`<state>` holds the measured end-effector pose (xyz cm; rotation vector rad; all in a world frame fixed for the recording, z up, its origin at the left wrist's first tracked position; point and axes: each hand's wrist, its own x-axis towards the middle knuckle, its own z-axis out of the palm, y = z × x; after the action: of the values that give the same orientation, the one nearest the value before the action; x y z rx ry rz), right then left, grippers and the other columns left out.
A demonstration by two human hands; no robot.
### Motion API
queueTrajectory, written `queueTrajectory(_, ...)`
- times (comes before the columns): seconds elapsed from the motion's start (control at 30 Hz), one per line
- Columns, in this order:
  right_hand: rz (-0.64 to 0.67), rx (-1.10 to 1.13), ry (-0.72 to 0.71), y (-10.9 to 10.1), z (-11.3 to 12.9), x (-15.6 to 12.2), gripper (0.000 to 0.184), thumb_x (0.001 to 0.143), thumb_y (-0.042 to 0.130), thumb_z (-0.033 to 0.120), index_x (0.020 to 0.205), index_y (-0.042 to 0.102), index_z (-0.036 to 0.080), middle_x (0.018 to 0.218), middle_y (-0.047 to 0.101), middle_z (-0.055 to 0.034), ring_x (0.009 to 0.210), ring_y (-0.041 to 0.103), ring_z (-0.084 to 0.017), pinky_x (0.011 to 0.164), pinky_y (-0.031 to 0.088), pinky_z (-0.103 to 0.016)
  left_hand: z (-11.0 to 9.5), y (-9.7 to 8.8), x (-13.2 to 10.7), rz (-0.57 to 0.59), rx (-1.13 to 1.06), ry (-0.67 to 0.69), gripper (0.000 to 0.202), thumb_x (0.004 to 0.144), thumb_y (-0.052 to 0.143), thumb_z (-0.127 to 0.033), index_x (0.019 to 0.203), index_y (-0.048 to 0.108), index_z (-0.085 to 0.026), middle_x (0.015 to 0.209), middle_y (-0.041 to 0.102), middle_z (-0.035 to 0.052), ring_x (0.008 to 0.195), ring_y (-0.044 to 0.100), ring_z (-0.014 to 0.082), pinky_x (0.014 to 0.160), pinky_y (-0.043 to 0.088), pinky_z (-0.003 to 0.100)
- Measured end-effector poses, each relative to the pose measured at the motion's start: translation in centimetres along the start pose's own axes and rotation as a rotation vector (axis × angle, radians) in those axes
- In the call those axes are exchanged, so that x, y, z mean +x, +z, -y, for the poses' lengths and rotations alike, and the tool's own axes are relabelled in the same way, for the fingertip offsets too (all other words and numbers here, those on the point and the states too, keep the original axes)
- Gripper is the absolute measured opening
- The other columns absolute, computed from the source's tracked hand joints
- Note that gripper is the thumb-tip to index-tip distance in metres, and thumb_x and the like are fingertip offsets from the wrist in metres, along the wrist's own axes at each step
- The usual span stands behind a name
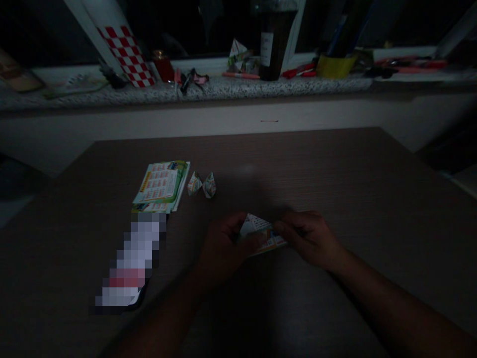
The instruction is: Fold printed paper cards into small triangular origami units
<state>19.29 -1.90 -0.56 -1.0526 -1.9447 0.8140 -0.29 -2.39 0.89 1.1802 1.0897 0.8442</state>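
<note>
Between my two hands is a small printed sheet of paper point(257, 224), folded to a slanted point at its upper left. My left hand point(229, 243) grips its left side, thumb lying across the front. At the right end, my right hand point(311, 236) pinches the paper between thumb and bent fingers. Some of the sheet is hidden behind the fingers. Just beyond my left hand, a folded paper figure point(209, 185) with two pointed halves rests on the table. Left of it lies a stack of printed cards point(158, 184).
A phone with a blurred screen point(136, 258) lies on the brown table point(335, 164), below the stack. Along the granite sill point(223, 88) stand a red-checked cylinder point(128, 57), a dark drink cup point(274, 44) and a yellow holder point(335, 66), among small items.
</note>
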Motion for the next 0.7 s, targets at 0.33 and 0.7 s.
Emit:
queueTrajectory(0.33, 0.035, -0.056, -0.094, 0.12, 0.15, 0.13, 0.032, 0.092, 0.053, 0.025, 0.062, 0.051, 0.016, 0.053, 0.04, 0.006, 0.046, 0.039, -0.005, 0.046, 0.029, -0.02, -0.41, 0.21, 0.1, -0.039, 0.167, -0.033, 0.023, 0.071, 0.075, -0.031, 0.088, 0.068, -0.017, 0.07, 0.066, -0.0023, 0.063, 0.058, 0.0108, 0.056, 0.046, 0.019)
queueTrajectory(0.7, 0.04, -0.108, -0.117, 0.13, 0.1, -0.11, 0.024, 0.089, 0.057, 0.022, 0.067, 0.058, 0.015, 0.055, 0.048, 0.0046, 0.048, 0.044, -0.005, 0.049, 0.032, -0.019, 0.05, 0.06, 0.14, -0.063, 0.233, 0.01, 0.024, 0.072, 0.074, -0.033, 0.089, 0.067, -0.017, 0.072, 0.066, -0.0026, 0.064, 0.058, 0.0107, 0.056, 0.045, 0.018)
